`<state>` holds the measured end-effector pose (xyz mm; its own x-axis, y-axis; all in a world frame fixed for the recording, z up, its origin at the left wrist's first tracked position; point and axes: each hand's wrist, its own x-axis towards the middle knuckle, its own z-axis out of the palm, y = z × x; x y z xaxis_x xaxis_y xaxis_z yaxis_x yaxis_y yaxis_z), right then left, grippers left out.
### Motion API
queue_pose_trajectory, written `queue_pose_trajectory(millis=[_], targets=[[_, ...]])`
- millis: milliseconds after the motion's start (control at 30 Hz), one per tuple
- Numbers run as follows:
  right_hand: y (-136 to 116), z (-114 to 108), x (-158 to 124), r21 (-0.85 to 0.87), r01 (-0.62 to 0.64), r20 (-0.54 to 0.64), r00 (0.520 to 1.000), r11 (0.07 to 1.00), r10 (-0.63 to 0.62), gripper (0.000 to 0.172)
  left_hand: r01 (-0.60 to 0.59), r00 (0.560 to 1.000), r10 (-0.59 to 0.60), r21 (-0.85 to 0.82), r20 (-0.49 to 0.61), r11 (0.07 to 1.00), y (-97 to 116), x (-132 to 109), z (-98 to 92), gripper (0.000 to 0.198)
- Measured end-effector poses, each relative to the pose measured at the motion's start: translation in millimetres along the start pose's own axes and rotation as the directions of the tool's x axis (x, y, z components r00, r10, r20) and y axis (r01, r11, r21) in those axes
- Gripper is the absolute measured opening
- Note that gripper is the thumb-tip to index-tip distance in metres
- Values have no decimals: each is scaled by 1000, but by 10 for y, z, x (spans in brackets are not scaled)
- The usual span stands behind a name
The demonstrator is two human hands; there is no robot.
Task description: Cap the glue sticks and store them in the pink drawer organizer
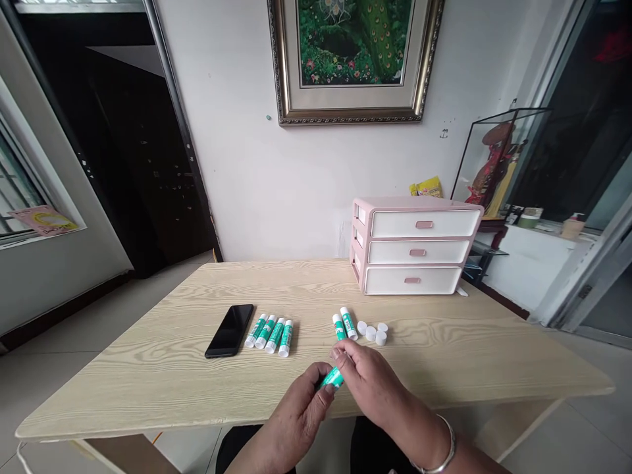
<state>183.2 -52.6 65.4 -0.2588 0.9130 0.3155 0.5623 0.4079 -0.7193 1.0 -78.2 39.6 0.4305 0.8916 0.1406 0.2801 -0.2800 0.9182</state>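
Note:
Both my hands meet over the near edge of the wooden table [148, 368], closed round one green-and-white glue stick [332, 378]. My left hand [301, 411] pinches its lower end. My right hand [375, 388] covers its upper end, so I cannot see whether a cap is on. Just beyond my fingers lie two more glue sticks [344, 324] side by side. Several small white caps [372, 332] sit to their right. A row of several capped glue sticks [270, 334] lies to the left, beside a black phone [230, 330].
A pink three-drawer organiser [415, 245] stands at the table's back right, drawers closed. Behind it is a white wall with a framed picture [353, 59]. A glass display case [498, 164] stands right of the table. A dark doorway [133, 145] opens at the left.

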Motion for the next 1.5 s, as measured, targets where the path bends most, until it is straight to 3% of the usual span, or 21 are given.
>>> queue_pose_trajectory(millis=[100, 200, 300, 400, 500, 567, 633, 733, 833, 1000, 1233, 1500], targets=[[3, 92, -55, -10, -30, 27, 999, 999, 31, 26, -46, 999, 47, 96, -14, 994, 18, -45, 65, 38], [27, 170, -117, 110, -59, 65, 997, 992, 52, 24, -30, 1000, 31, 114, -6, 993, 106, -87, 93, 39], [60, 240, -202, 219, -45, 100, 995, 975, 24, 26, -2, 1000, 1, 38, 23, 999, 211, -165, 89, 38], [159, 200, -238, 261, 7, 114, 993, 965, -38, 28, 44, 994, -31, -127, 105, 991, 182, -265, 93, 42], [343, -76, -128, 235, -2, -115, 993, 972, 30, 25, 203, 961, -116, -358, 249, 911, -7, -327, 87, 50], [477, -346, 11, 180, -59, -309, 944, 982, 113, 26, 209, 973, -154, -374, 173, 904, -153, -307, 47, 50], [608, -576, 152, 81, -128, -436, 887, 988, 151, 29, 171, 984, -178, -206, -16, 964, -271, -216, -20, 48], [842, -719, 291, -89, -252, -483, 857, 964, 179, 32, 134, 951, -107, 75, -290, 988, -388, 41, -107, 44], [1156, -693, 343, -175, -405, -490, 826, 897, 278, 35, 205, 917, -52, 353, -396, 913, -441, 348, -120, 42], [1537, -654, 369, -188, -534, -501, 774, 824, 387, 30, 361, 895, -63, 635, -441, 683, -409, 678, -72, 42], [1522, -534, 401, -119, -436, -438, 829, 892, 347, 21, 435, 897, -92, 832, -432, 344, -428, 828, -52, 36], [1590, -440, 351, -111, -297, -347, 906, 949, 243, 31, 448, 893, -123, 836, -432, 316, -428, 834, -118, 32]])
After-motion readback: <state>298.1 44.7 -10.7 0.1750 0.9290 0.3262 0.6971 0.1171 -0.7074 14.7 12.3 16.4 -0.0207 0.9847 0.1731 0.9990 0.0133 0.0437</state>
